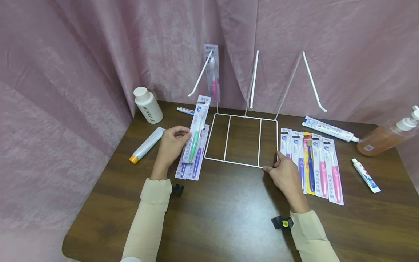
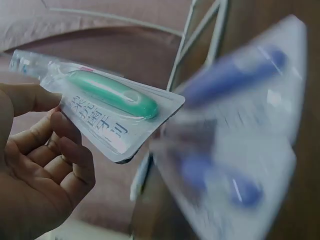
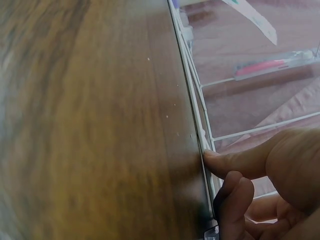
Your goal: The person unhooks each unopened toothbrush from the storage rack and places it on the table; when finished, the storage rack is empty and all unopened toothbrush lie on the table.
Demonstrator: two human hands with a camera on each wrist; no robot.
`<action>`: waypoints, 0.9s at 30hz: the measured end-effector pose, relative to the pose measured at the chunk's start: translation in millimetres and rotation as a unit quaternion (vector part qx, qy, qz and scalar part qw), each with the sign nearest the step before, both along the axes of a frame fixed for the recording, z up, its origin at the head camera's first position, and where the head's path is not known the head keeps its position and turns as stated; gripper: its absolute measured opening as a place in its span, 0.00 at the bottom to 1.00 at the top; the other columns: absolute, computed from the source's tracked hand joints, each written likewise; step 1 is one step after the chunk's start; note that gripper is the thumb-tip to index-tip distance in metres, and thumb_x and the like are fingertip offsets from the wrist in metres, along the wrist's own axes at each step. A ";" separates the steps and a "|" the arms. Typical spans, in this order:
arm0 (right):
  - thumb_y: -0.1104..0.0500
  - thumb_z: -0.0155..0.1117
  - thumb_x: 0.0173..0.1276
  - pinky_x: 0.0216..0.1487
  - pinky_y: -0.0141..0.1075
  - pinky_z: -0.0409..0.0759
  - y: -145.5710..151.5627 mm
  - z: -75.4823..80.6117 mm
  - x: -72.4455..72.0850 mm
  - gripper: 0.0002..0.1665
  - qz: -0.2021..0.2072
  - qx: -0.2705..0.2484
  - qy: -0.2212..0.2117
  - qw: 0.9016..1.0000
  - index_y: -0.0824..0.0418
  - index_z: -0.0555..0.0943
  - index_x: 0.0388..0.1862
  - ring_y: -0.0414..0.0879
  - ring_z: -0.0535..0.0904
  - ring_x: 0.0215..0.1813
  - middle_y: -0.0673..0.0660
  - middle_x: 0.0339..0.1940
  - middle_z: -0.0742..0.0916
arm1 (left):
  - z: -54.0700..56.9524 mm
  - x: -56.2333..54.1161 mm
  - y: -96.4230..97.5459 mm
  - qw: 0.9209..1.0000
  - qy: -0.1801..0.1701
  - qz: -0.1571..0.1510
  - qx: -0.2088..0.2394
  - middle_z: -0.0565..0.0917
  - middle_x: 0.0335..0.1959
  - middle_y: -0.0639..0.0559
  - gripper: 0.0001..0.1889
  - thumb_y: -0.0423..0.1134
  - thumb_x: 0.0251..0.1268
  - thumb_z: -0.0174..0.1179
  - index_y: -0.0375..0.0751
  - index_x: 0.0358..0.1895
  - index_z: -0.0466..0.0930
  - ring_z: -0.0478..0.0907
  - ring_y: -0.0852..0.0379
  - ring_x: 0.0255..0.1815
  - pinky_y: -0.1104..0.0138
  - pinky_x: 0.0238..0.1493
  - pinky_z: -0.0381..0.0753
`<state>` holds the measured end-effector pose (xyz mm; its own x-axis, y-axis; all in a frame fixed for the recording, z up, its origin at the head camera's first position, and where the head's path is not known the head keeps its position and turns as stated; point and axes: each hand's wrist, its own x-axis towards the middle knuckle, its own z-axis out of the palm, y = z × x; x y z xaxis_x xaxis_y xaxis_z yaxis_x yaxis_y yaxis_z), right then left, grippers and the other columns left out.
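In the head view my left hand [image 1: 173, 143] pinches a packaged green toothbrush [image 1: 197, 129] by the edge of its card, raised and tilted. Below it two packaged purple toothbrushes [image 1: 198, 160] lie on the table, partly covered in this view. A white wire rack [image 1: 242, 164] stands in the middle, with three prongs rising at its back. One packaged pink toothbrush [image 1: 214, 78] hangs on the left prong [image 1: 200, 75]. My right hand [image 1: 286, 176] holds the front right corner of the rack's base between thumb and fingers; the right wrist view shows the thumb [image 3: 235, 162] against the wire.
Several packaged toothbrushes [image 1: 322, 169] lie in a row right of the rack. Toothpaste tubes [image 1: 330, 129] lie on both sides of the table. A white bottle [image 1: 148, 105] stands at the back left, a pump bottle [image 1: 386, 136] at the right. Behind hangs a pink curtain [image 1: 170, 47].
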<state>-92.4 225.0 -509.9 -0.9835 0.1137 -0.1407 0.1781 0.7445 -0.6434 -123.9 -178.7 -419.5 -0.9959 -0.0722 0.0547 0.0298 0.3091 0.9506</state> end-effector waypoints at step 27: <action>0.48 0.86 0.66 0.36 0.41 0.76 3.0 -3.2 -2.2 0.56 0.005 0.017 0.006 1.000 0.74 0.73 0.85 0.54 0.83 0.37 0.58 0.36 0.90 | -60.0 5.3 -78.6 0.971 -0.183 0.052 -0.141 0.93 0.55 0.40 0.15 0.43 0.80 0.65 0.37 0.52 0.95 0.85 0.48 0.53 0.56 0.58 0.83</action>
